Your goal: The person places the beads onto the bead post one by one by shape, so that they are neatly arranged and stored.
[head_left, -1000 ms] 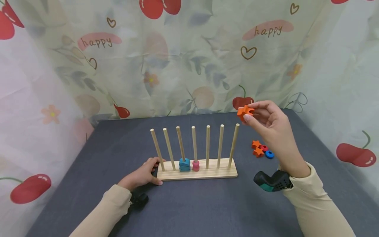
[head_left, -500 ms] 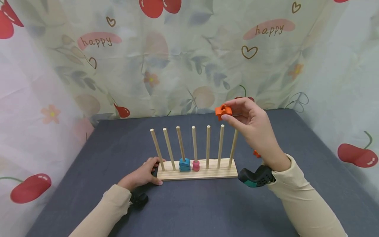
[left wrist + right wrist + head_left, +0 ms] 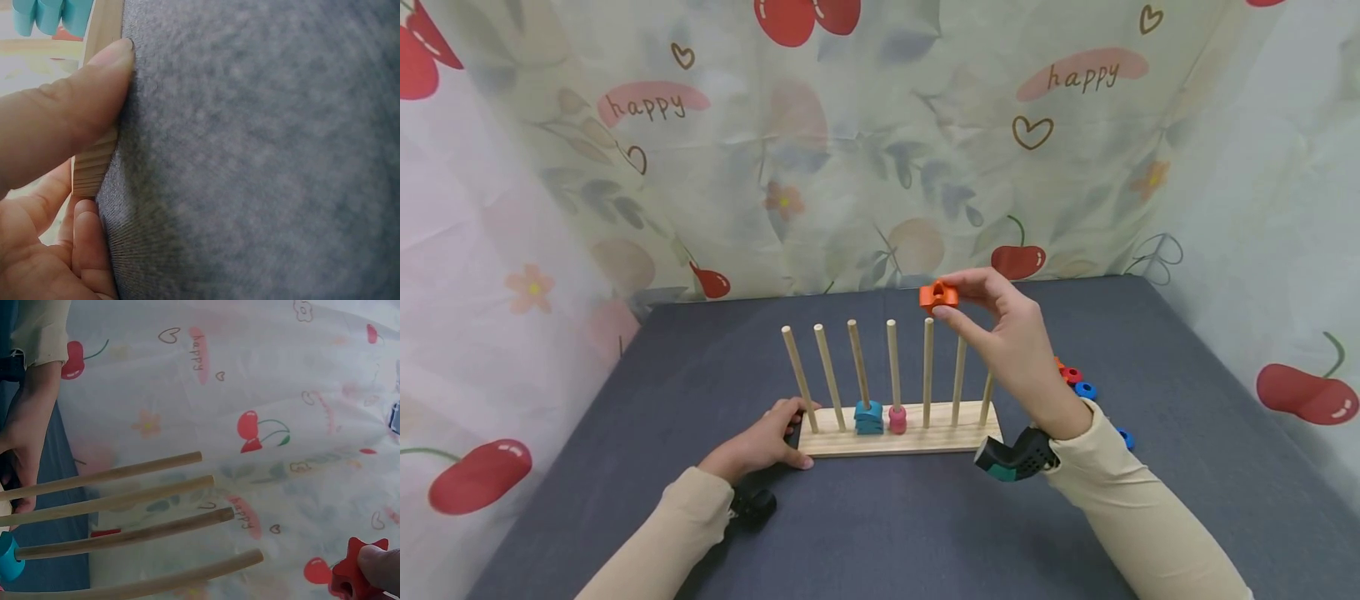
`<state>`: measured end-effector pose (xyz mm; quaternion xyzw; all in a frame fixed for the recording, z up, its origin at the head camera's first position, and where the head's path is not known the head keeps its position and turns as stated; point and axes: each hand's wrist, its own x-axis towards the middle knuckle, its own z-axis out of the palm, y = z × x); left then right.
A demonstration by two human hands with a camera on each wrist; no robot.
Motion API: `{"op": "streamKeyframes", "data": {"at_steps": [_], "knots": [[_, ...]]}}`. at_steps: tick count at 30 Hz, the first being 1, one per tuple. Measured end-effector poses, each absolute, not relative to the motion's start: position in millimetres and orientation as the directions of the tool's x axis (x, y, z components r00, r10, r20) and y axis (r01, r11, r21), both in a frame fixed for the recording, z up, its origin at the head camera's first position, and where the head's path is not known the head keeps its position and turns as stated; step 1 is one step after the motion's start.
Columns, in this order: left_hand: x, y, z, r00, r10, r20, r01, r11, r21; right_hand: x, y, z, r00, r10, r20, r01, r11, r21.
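My right hand (image 3: 1011, 342) pinches orange star pieces (image 3: 938, 297) between thumb and fingers, just above the top of the fifth peg from the left. In the right wrist view the star (image 3: 353, 569) looks red, with the thumb on it. My left hand (image 3: 760, 442) grips the left end of the wooden base (image 3: 850, 444); the left wrist view shows the thumb along its edge and fingers at its end. Seven upright pegs stand on the base. Blue pieces (image 3: 868, 418) sit on the third peg and pink ones (image 3: 897, 420) on the fourth; the others carry nothing visible.
Right of the base, partly behind my right forearm, lie a red ring (image 3: 1072, 376), a blue ring (image 3: 1086, 390), another blue piece (image 3: 1126, 438) and a bit of orange. A printed curtain (image 3: 865, 167) stands behind the dark table (image 3: 865, 533).
My right hand has moved left with the orange star pieces, from right of the seventh peg to above the fifth, ending slightly lower. My left hand has stayed on the base.
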<state>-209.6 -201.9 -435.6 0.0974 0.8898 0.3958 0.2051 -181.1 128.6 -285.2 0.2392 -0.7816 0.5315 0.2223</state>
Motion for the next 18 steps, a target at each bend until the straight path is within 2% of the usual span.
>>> {"op": "streamKeyframes", "data": {"at_steps": [6,18], "knots": [[-209.4,-201.6,-435.5,-0.901,0.325,-0.286,0.005,0.668,0.744,-183.2,122.3,-290.6,-0.765,-0.181,0.618,-0.636,0.359,-0.683],[-209.2,-201.0,-436.4,-0.900,0.327,-0.287,0.001,0.661,0.750,-184.3,121.0,-306.1,-0.816,-0.171,0.553,-0.569,0.407,-0.714]]}}
